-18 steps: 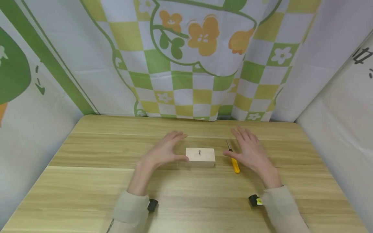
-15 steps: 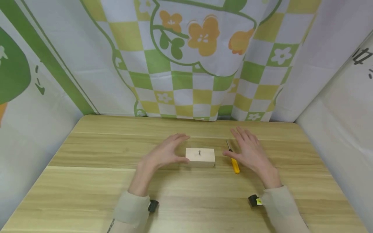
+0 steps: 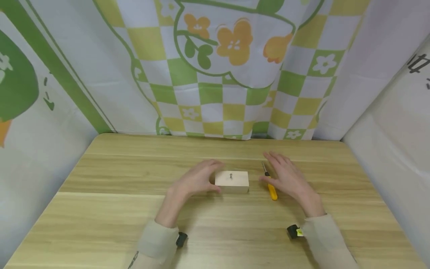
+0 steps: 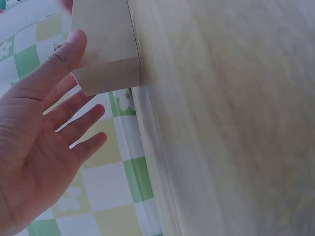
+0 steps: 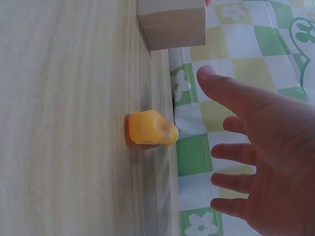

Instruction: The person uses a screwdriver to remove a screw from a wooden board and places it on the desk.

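A pale wooden block [image 3: 231,182] lies on the wooden table, with a small screw [image 3: 230,175] standing up from its top face. At the block's left end is my left hand [image 3: 195,182], thumb near the front face and fingers towards the back. In the left wrist view, the thumb overlaps the block's edge [image 4: 106,76] while the other fingers spread loosely. To the right lies a screwdriver [image 3: 272,191] with a yellow handle and metal shaft. My right hand [image 3: 289,179] hovers beside it, fingers extended, holding nothing. The right wrist view shows the handle [image 5: 150,128] end-on below that hand.
A wooden table [image 3: 117,220] spans the space in front of me. Behind it hangs a green, yellow and white checked curtain [image 3: 211,108] with flowers. White fabric walls [image 3: 396,130] stand at both sides. Each wrist wears a small black camera [image 3: 181,239].
My left hand has moved right, bringing its thumb and fingers to the block's left end. My right hand's fingers have dropped slightly. The block and screwdriver stay in place.
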Demonstrator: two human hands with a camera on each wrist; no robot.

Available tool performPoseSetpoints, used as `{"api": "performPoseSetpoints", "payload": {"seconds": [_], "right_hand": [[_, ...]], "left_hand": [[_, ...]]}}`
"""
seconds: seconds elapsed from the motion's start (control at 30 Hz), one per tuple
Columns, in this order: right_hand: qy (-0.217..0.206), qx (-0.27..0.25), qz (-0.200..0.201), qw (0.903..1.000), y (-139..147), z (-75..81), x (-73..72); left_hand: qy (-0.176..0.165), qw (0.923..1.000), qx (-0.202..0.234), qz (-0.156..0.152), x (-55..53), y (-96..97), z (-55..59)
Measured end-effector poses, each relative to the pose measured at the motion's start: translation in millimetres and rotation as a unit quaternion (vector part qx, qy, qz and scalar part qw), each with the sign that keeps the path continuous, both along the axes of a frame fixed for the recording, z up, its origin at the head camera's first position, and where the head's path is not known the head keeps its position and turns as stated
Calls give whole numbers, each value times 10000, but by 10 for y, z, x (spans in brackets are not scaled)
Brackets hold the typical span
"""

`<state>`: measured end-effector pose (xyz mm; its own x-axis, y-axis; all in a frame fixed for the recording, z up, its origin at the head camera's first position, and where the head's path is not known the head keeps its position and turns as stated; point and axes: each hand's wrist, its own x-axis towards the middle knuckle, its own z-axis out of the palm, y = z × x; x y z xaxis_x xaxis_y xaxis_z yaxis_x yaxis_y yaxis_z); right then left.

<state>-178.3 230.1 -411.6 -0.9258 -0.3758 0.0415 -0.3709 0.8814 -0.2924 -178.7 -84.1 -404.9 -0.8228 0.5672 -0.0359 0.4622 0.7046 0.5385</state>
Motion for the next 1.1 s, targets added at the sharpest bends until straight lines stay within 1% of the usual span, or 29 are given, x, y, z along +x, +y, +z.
{"api": "performPoseSetpoints", "payload": {"seconds": [0.07,0.13,0.33,0.43,0.63,0.8,1.0,1.1], "right_hand": [[-8,-5,-10,10000,-4,-14,0],[-15,-8,-11,10000,-7,-31,0],[9,13,9,10000,12,-55,14],[23,20,1,10000,32,-52,27],[66,-30,40,10000,44,-29,35],[76,52,43,9999,55,9,56],[-31,116,61,9999,94,32,84],[-67,155,126,9998,112,27,81]], "left_hand": [[-11,10000,10,-28,1,10,-10],[-101,9999,16,-26,2,16,-20],[-361,9992,122,114,-3,35,-52],[-528,9981,260,177,-12,50,-60],[-1022,9916,658,439,-53,50,-75],[-1259,9866,842,613,-84,27,-97],[-1335,9851,795,740,-83,34,-84],[-1400,9831,822,842,-75,54,-80]]}}
